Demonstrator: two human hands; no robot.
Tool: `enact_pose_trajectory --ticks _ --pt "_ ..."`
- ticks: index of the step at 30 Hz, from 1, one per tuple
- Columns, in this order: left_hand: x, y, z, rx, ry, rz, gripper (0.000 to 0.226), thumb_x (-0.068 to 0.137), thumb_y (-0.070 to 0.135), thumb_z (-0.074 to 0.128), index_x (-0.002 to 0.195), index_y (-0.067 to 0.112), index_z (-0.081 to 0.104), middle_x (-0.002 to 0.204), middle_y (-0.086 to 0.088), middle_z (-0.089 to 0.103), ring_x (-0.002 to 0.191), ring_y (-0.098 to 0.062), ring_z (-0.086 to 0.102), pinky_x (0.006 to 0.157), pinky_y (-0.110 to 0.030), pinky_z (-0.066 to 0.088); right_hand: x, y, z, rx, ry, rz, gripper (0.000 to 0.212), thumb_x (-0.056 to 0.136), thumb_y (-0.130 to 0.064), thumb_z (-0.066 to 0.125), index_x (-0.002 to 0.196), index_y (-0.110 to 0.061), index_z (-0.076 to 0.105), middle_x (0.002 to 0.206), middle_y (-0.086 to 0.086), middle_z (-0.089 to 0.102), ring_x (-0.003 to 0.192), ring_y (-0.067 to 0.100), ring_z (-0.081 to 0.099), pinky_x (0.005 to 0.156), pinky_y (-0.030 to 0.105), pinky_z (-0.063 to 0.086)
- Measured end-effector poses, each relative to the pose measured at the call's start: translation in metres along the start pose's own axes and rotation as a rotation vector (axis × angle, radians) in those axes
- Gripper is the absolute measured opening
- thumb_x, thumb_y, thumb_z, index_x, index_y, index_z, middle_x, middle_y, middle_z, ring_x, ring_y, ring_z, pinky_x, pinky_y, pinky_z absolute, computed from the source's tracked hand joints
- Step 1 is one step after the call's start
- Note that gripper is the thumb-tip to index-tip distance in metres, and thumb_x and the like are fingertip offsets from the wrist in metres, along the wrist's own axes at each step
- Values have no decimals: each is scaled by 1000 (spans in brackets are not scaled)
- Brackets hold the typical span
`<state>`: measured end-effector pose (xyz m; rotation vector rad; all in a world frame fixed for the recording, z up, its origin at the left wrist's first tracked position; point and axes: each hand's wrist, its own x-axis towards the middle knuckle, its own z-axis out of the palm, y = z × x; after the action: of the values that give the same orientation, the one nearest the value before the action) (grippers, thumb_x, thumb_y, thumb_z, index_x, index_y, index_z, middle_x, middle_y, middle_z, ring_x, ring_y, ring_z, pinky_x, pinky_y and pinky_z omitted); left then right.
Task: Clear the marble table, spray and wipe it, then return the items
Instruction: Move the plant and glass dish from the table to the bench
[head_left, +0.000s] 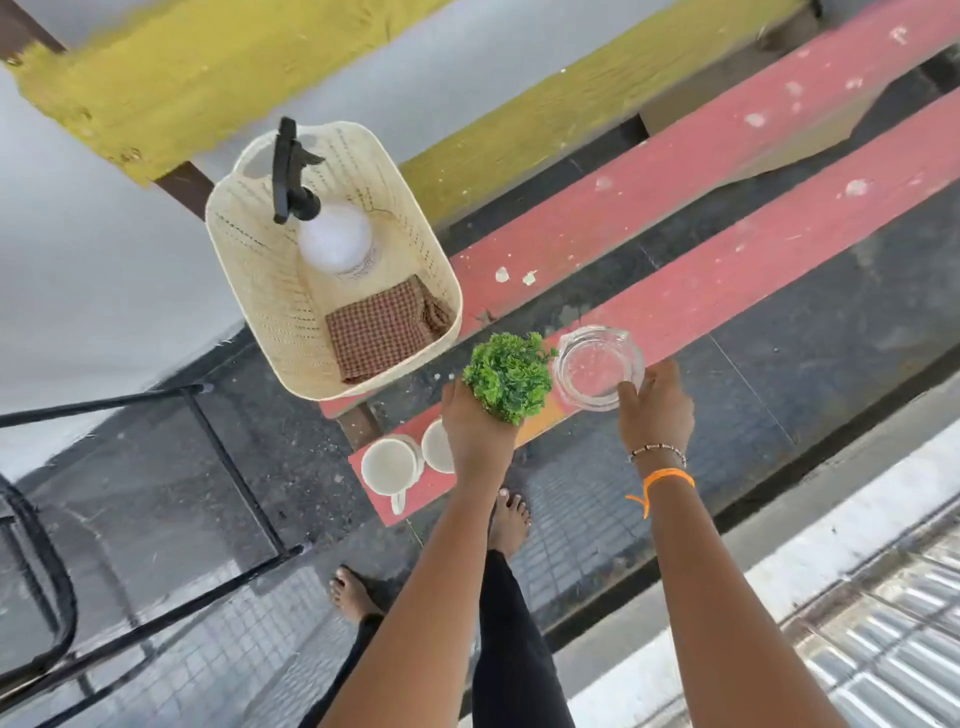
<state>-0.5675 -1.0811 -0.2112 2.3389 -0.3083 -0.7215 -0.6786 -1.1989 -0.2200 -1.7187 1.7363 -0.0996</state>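
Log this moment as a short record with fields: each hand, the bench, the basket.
left hand: holds the green plant
right hand: grip on the glass dish at its rim
red bench: two white cups near its end, beside the left hand
basket: spray bottle and checked cloth inside

Faint print on the spray bottle (336, 240) is too small to read
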Motion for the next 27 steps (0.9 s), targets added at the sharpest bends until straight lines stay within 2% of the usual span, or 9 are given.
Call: enact_pose_trajectory --ticks 3,6,10,17,19,21,23,25,27 --pt "11 -6 21 70 -17 15 45 61 13 80 101 3 62 105 -16 64 108 -33 51 91 -33 40 16 13 12 5 -46 12 27 85 -11 52 110 -2 49 100 25 65 91 45 58 67 37 35" --pt "17 -9 34 85 -18 12 44 63 6 77 103 0 60 106 -17 62 107 -32 48 82 -22 33 26 19 20 6 -101 -11 30 84 -8 52 113 -3 48 93 27 66 87 43 58 64 33 32" --pt "22 -10 45 84 32 25 41 67 -3 71 106 -2 59 108 -19 61 108 -34 49 77 -20 32 37 23 31 39 -142 -46 28 83 -7 51 111 -6 49 79 28 65 77 40 61 66 39 46" --pt "21 -7 50 44 29 -20 44 68 -3 69 110 0 55 118 -18 53 108 -30 49 76 -10 27 42 29 38 123 -146 19 25 87 -5 51 111 -5 55 55 4 52 68 25 54 65 29 44" --pt "17 -5 50 12 34 -40 54 66 -3 72 116 2 53 121 -17 54 112 -32 49 89 -19 34 40 32 37 171 -147 45 24 89 -9 53 112 -5 56 65 10 64 73 27 62 59 21 42" --pt "13 -5 48 -36 13 -104 63 61 -1 77 119 5 52 119 -15 55 112 -33 50 97 -37 42 37 35 36 247 -144 95 21 89 -12 55 109 -6 56 76 15 70 74 22 69 58 13 44" --pt "8 -6 47 -86 -8 -169 68 58 5 81 120 8 52 116 -13 57 109 -31 54 94 -46 47 31 36 34 316 -131 139 20 88 -12 57 106 -6 55 66 5 66 57 4 66 61 14 48" --pt "1 -6 42 -164 -42 -224 74 57 7 83 123 11 49 119 -11 57 105 -26 57 93 -45 50 23 34 31 359 -99 149 19 88 -12 58 105 -5 53 60 -2 58 51 7 60 65 25 53" --pt "-8 -2 35 -243 -89 -273 79 60 1 81 129 12 44 126 -10 54 99 -19 57 90 -36 51 14 29 27 382 -86 140 18 88 -11 58 104 -4 52 63 1 56 54 12 57 68 33 52"
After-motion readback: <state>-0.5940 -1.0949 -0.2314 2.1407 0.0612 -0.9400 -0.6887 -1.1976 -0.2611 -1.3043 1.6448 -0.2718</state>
